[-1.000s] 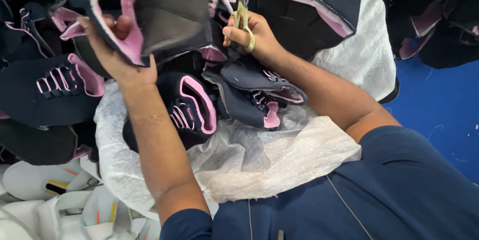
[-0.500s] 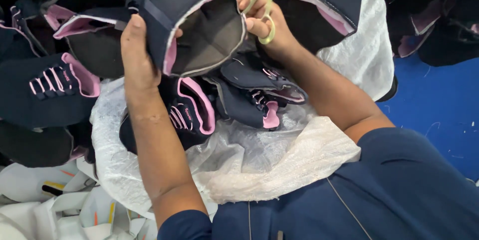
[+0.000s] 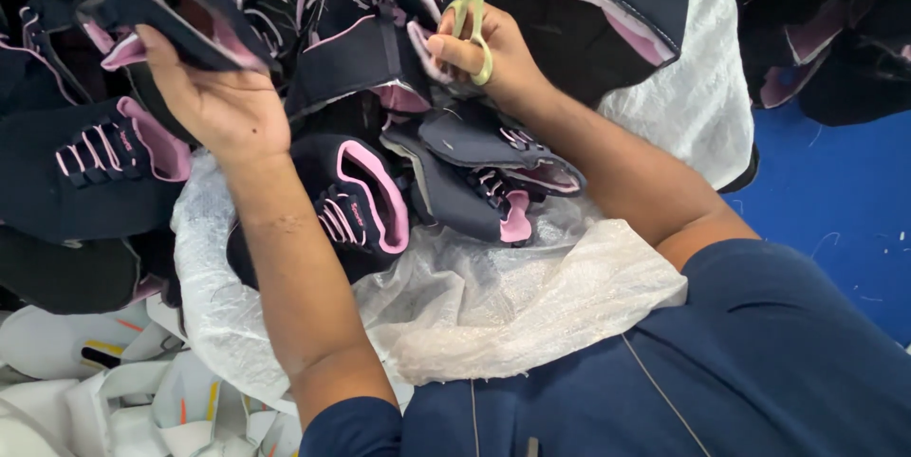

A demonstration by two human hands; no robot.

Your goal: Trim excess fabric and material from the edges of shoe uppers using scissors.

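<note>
Left hand [image 3: 223, 106] grips a navy-pink upper [image 3: 180, 11]; right hand [image 3: 489, 58] holds snips [image 3: 472, 25]. Trimming step; next, find the loose thread.

— What's up at the left?
— A navy fabric shoe upper with pink lining [image 3: 176, 11], tilted, lifted above the pile.
— And right?
— Small yellow-green thread snips [image 3: 472, 25], pointing upward.

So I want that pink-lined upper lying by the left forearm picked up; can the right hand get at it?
Probably yes: the upper lies uncovered on the pile, but the right hand holds scissors.
</note>
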